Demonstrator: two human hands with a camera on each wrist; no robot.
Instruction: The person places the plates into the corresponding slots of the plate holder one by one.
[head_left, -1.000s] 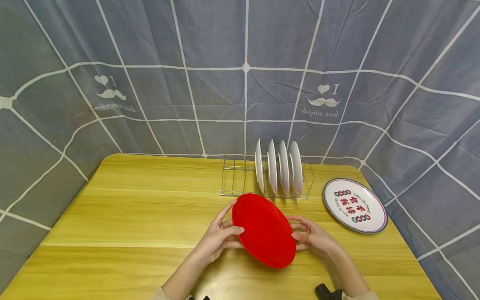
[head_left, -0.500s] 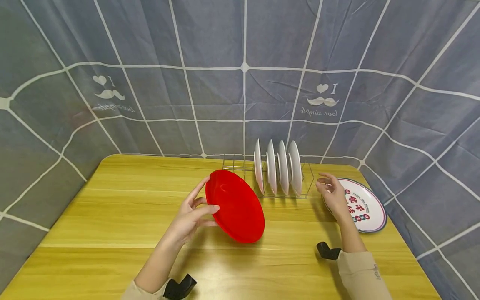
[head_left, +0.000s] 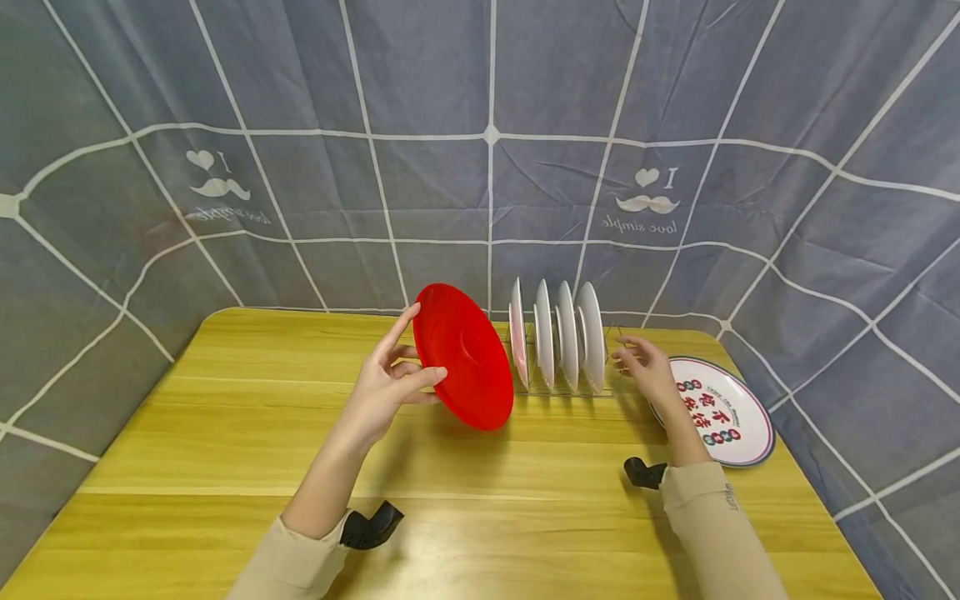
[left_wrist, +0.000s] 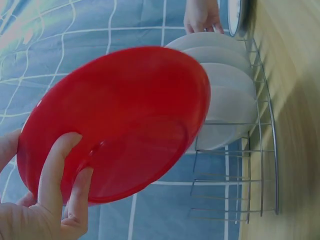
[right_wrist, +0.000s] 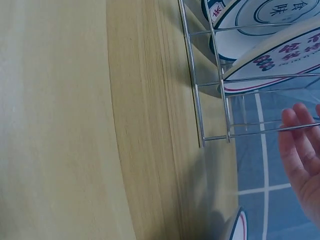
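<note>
My left hand (head_left: 385,385) holds a red plate (head_left: 468,358) by its left rim, thumb on the facing side and fingers behind. The plate is raised and tilted, just left of the white plates, covering the left part of the wire dish rack (head_left: 585,395) in the head view. Several white plates (head_left: 591,337) stand on edge in the rack; the right wrist view shows printed characters on a plate (right_wrist: 285,57). My right hand (head_left: 647,367) is at the rack's right end, its extended fingers (right_wrist: 300,145) crossing behind an end wire.
A white plate with red lettering (head_left: 720,417) lies flat on the wooden table (head_left: 225,442) at the right, partly behind my right wrist. Behind the table hangs a grey curtain (head_left: 420,183) with white lines. Black devices (head_left: 371,527) sit on both wrists.
Both hands held the red plate at first. The right hand let go and moved right, then to the rack's end. The left hand carried the plate left, then up and back toward the rack.
</note>
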